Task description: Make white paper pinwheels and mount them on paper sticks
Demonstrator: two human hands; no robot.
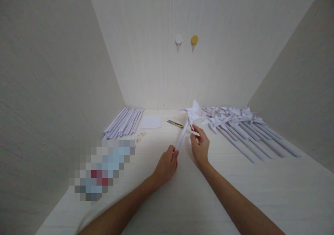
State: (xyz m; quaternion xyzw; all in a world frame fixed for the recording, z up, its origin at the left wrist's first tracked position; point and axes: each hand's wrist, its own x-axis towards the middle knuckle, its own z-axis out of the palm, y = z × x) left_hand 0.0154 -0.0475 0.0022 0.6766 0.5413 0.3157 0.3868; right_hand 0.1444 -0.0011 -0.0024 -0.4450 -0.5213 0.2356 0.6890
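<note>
My left hand (167,163) is closed around the lower part of the white paper stick of a pinwheel (193,114), which leans up and away to the right. My right hand (200,144) is beside the pinwheel head, its fingertips at the lower paper blade. Thumb and forefinger look apart, with the fingers curved. Behind the stick lies a pair of thread snips (175,124) with a yellowish handle.
Finished paper pinwheels (235,123) lie in a pile at right. Rolled paper sticks (125,122), a stack of white paper (151,122) and small pale pieces (140,136) lie left, near a blurred-out item (106,169). Two hooks, white (179,39) and yellow (194,40), are on the back wall.
</note>
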